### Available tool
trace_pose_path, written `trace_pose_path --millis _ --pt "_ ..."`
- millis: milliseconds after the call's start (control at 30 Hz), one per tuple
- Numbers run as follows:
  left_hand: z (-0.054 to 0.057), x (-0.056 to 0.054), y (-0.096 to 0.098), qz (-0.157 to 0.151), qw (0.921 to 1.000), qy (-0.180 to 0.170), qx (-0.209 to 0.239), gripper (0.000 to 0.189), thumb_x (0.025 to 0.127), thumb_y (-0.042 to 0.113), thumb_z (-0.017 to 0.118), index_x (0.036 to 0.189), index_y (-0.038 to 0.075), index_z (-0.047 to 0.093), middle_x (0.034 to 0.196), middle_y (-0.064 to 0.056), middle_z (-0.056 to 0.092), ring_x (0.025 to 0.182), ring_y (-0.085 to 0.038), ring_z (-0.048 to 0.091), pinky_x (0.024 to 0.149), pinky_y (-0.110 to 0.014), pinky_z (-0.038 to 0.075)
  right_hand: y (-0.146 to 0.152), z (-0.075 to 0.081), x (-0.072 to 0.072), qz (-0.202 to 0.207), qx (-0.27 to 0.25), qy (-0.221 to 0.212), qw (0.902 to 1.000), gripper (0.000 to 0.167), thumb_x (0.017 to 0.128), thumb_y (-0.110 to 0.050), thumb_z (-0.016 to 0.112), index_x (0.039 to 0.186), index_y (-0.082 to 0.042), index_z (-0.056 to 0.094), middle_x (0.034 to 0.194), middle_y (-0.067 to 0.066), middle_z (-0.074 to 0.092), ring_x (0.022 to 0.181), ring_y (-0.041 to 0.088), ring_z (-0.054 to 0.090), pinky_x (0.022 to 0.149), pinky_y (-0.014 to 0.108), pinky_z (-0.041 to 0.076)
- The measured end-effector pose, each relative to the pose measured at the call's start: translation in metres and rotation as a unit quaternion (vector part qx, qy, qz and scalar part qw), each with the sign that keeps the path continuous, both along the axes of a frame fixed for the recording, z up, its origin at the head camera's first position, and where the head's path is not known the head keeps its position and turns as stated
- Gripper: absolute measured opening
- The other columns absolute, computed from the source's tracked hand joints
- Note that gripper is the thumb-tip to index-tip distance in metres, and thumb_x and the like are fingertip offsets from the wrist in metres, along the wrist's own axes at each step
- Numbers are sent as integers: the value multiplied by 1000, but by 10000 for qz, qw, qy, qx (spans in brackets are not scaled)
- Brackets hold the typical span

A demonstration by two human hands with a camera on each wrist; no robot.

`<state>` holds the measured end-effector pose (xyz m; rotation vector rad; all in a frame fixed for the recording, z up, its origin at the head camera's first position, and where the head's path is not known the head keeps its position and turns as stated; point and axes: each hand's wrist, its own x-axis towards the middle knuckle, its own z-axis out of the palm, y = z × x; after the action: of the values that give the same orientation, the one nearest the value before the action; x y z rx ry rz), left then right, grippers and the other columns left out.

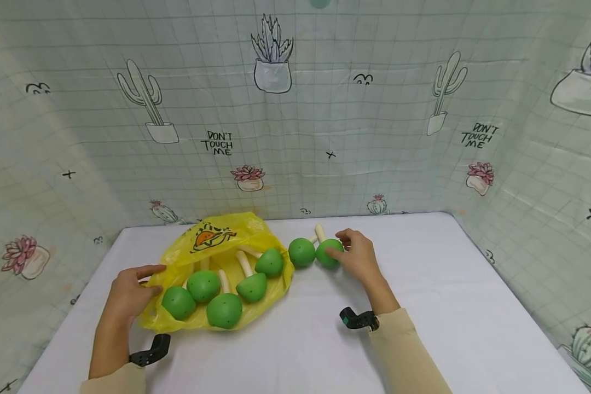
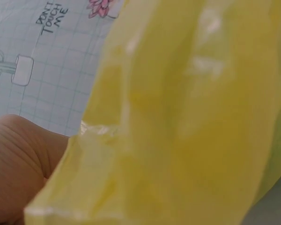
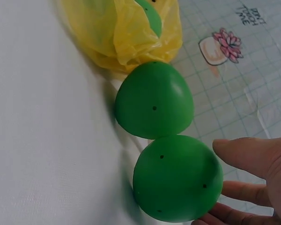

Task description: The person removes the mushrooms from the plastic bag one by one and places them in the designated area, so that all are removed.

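Outer mushroom (image 1: pixel 326 259) on table (image 1: pixel 285 355), right of bag (image 1: pixel 251 225), held between thumb and fingers of right hand (image 1: pixel 358 256). Second mushroom (image 1: pixel 302 253) sits directly between it and bag. Left hand (image 1: pixel 130 291) pinches bag's left edge.

Backdrop (image 1: pixel 404 131): pale green, gridded, creased, hung behind and at both sides
Tabletop (image 1: pixel 295 358): white, reaching back to the backdrop
Lettering (image 1: pixel 219 143): "DON'T TOUCH ME", black
Pink succulent drawing (image 1: pixel 248 178): potted, just below the lettering
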<state>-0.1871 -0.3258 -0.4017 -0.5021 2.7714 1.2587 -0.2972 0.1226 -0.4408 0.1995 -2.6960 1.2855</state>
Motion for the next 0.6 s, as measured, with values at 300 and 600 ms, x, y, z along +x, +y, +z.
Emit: trace_pose_path --millis 300,600 --pt "0 0 2 -32 10000 44 30 55 98 -4 57 152 -6 49 161 -37 30 136 -55 41 113 -65 41 2 0 0 44 -98 272 9996 45 91 -14 82 126 10 65 124 29 67 117 43 64 103 50 55" --pt "1 -2 3 6 10000 75 59 54 99 -4 57 152 -6 49 162 -37 29 139 -56 38 114 -66 40 1 11 2 13 -292 586 9979 44 90 -10 81 127 10 65 124 29 66 119 43 64 104 47 55"
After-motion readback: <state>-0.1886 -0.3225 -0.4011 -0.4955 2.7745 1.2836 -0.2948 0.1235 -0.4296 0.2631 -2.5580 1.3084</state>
